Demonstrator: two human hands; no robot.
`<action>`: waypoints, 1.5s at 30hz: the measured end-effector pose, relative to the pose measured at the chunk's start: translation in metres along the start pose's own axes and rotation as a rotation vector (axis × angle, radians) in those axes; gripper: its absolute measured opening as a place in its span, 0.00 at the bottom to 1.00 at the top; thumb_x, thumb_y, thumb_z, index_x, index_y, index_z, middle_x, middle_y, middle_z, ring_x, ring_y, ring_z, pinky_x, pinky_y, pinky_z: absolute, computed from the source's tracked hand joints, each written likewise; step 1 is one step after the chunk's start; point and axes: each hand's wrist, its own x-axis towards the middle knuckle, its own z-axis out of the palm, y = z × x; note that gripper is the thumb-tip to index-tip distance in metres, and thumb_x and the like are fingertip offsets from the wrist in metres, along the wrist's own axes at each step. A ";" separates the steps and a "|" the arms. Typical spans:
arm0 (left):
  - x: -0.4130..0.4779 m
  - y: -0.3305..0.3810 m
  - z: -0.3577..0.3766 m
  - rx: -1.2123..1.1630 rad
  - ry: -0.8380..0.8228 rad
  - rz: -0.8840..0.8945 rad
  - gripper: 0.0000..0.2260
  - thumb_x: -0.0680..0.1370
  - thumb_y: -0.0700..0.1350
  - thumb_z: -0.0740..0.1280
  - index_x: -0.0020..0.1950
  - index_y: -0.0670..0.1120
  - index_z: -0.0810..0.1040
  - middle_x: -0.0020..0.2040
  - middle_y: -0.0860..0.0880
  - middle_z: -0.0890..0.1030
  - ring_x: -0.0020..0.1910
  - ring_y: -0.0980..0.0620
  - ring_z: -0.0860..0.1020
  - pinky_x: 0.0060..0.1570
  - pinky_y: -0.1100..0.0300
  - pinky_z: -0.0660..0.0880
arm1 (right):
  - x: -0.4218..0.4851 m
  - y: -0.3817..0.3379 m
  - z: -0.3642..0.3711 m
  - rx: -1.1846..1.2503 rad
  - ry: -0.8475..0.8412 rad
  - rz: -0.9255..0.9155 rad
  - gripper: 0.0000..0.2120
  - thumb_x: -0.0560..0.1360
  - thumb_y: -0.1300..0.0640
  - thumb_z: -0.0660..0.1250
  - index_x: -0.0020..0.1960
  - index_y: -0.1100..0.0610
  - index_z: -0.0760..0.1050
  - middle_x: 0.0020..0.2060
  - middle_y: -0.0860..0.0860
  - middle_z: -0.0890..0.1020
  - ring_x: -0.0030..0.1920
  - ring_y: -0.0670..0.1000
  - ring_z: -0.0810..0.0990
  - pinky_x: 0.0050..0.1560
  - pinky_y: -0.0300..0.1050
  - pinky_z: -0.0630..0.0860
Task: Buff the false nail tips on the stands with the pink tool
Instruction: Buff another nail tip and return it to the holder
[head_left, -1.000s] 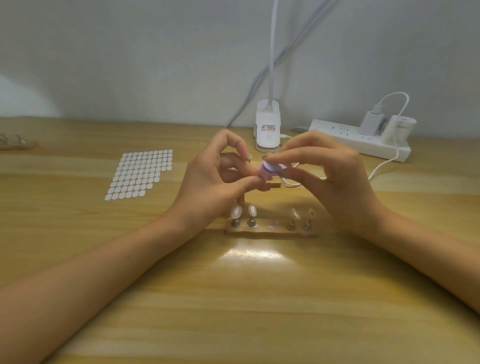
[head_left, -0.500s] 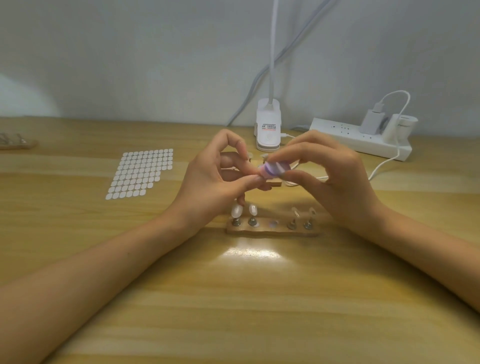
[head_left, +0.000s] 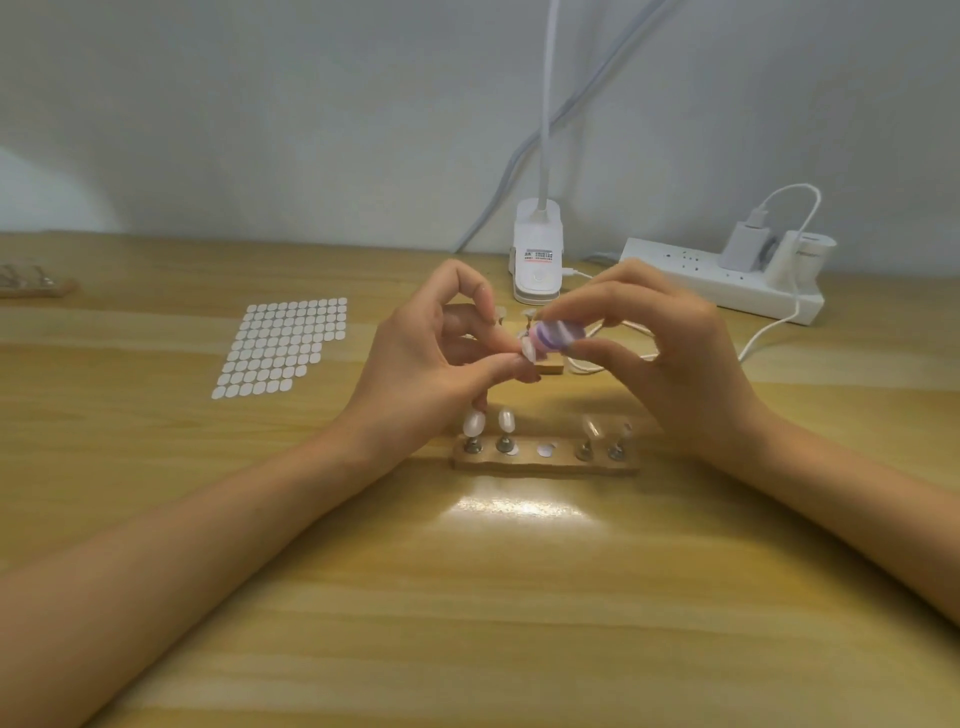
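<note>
Pink tool (head_left: 558, 335) rightward, inside right grip (head_left: 670, 358)

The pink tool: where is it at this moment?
In the head view it is near the centre, pinched by the right hand at the nail tip that the left hand holds, above the wooden rack and before the lamp.

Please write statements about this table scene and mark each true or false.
1. The right hand holds the pink tool. True.
2. The wooden base carries five stands. False: four; the middle spot is empty.
3. The sticker sheet lies right of both hands. False: it lies to their left.
4. A charger is plugged into the power strip. True.
5. The left hand lies open and idle. False: it pinches a nail tip.
</note>
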 end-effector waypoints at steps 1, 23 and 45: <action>-0.001 0.001 0.000 -0.001 -0.002 0.008 0.17 0.74 0.34 0.75 0.48 0.46 0.67 0.39 0.45 0.86 0.42 0.46 0.87 0.29 0.63 0.74 | 0.000 0.001 -0.002 -0.017 0.016 0.007 0.10 0.75 0.62 0.72 0.56 0.56 0.82 0.45 0.57 0.80 0.46 0.49 0.79 0.49 0.47 0.77; -0.002 0.000 0.000 0.085 0.015 0.053 0.18 0.72 0.37 0.77 0.50 0.47 0.69 0.38 0.46 0.86 0.39 0.49 0.86 0.45 0.57 0.83 | -0.003 0.001 -0.002 0.029 0.002 -0.071 0.13 0.74 0.62 0.72 0.59 0.59 0.81 0.48 0.57 0.82 0.50 0.53 0.82 0.50 0.48 0.79; -0.003 0.000 0.002 0.166 0.020 0.113 0.18 0.74 0.37 0.76 0.49 0.46 0.67 0.39 0.47 0.86 0.38 0.52 0.86 0.39 0.58 0.81 | -0.003 -0.003 -0.001 -0.003 0.015 -0.110 0.11 0.74 0.64 0.73 0.57 0.62 0.82 0.46 0.58 0.81 0.47 0.54 0.81 0.48 0.46 0.78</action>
